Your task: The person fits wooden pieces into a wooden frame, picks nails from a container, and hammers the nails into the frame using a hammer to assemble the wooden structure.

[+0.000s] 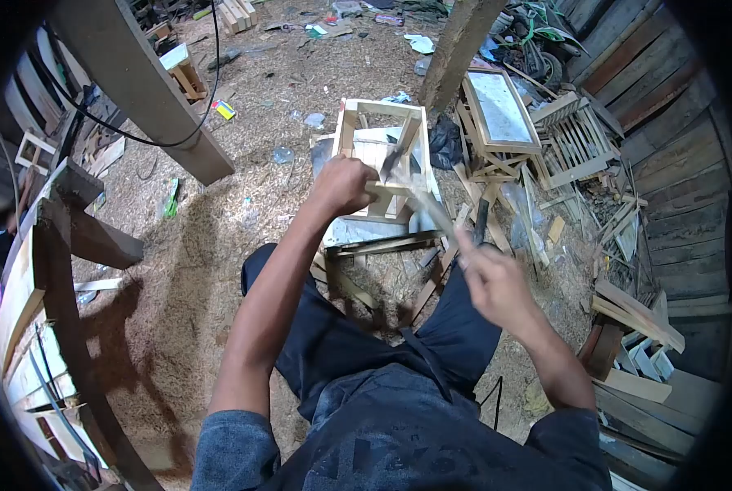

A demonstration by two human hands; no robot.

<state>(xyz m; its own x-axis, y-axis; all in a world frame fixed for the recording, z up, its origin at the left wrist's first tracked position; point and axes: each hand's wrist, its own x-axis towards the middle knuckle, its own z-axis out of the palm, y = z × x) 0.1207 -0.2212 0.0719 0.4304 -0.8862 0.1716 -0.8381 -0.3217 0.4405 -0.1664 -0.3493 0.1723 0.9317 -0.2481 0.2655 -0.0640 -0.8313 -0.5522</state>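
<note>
A small pale wooden frame, built of slats like a stool or box, stands between my knees. My left hand is closed at its near left side, against the wood; whatever the fingers pinch is hidden. My right hand is wrapped round the handle of a hammer, which is smeared by motion. The dark hammer head is over the frame, just right of my left hand. Under the frame lies a pale, stained board.
Wood shavings cover the floor. Posts rise at the left and right. To the right stand a framed panel, a slatted wooden piece and scrap wood. A black cable hangs at upper left.
</note>
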